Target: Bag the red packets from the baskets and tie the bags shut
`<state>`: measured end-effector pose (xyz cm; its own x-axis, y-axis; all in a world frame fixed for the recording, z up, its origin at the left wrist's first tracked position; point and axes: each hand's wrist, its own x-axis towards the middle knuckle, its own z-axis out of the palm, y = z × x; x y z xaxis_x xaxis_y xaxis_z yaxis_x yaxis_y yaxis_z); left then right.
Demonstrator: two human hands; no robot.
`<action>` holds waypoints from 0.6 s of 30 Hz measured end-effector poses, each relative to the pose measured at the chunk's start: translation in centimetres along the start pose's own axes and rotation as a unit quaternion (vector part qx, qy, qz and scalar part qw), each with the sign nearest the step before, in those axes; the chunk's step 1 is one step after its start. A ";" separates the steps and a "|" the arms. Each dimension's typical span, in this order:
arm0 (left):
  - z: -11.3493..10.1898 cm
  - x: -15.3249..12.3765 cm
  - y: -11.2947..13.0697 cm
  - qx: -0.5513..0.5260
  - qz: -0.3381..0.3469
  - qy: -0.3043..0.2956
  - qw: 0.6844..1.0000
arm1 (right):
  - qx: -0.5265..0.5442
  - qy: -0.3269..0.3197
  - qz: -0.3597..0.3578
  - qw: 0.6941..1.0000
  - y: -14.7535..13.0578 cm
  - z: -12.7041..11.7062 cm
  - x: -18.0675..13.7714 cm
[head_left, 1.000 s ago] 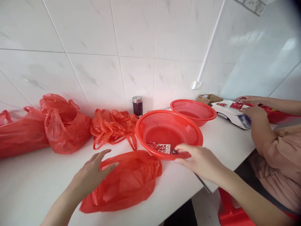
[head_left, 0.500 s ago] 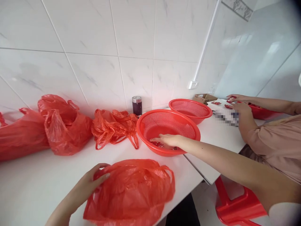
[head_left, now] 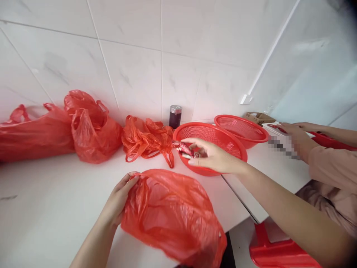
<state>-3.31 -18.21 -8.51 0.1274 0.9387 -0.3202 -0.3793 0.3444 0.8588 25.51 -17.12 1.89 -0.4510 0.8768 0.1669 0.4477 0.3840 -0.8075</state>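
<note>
My left hand [head_left: 124,193] pinches the upper left rim of a thin red plastic bag [head_left: 167,208], whose mouth gapes toward me at the table's front edge. My right hand [head_left: 205,154] is closed around several small red-and-white wrapped pieces [head_left: 185,149], perhaps sweets. It hovers over the near left rim of a red perforated basket [head_left: 234,149]. The hand and forearm hide part of the basket's inside. Between the held pieces and the bag's far edge there is a short gap.
Crumpled red bags [head_left: 147,139] and filled red bags [head_left: 95,137] line the wall. A dark tumbler [head_left: 175,117] stands behind the basket. Right of it are a second red basket [head_left: 242,128], a cardboard box [head_left: 258,117], a co-worker's hands [head_left: 298,134] and a red stool [head_left: 279,249].
My right hand has come up out of the basket with wrapped pieces in it. My left hand has closed on the bag's rim and lifted it, and the bag's mouth is wider.
</note>
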 end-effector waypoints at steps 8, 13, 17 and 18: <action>-0.5 0.7 -0.6 -0.028 0.028 0.016 0.999 | 0.011 -0.108 0.029 0.994 0.5 9.4 -1.4; -0.5 0.5 -0.3 -0.027 0.021 0.028 0.999 | -0.201 -0.073 0.033 0.976 3.4 9.5 -1.4; -0.3 0.1 -0.2 -0.025 0.012 0.019 0.999 | -0.189 -0.071 0.020 0.979 3.3 9.1 -1.7; -0.2 0.1 -0.1 -0.022 0.009 0.014 1.000 | -0.181 -0.066 0.010 0.981 3.1 9.1 -1.7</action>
<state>-3.45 -18.19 -8.75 0.0950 0.9440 -0.3159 -0.4213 0.3256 0.8464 20.65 -20.08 -6.03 -0.5243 0.8495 0.0585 0.6917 0.4650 -0.5526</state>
